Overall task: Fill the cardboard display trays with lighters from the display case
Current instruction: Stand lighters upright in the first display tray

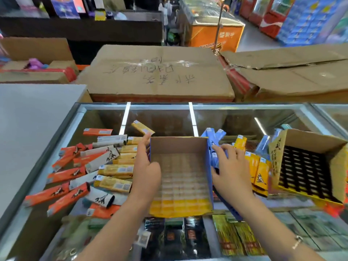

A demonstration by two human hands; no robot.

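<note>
Mid-counter on glass-topped display case [105,110]: open brown cardboard display tray [181,178], gridded floor, yellow front, blue right wall. Second yellow-printed tray [308,166] at right edge, black grid inside. Flat lighter packs [81,172] strewn left, too many to count. Left hand [146,174] grips left wall; right hand [229,170] curled around blue packs [213,140].

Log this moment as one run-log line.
left hand: on tray's left wall, thumb over rim | right hand: on blue lighters beside right wall | tray: on glass case, cells look unfilled
</note>
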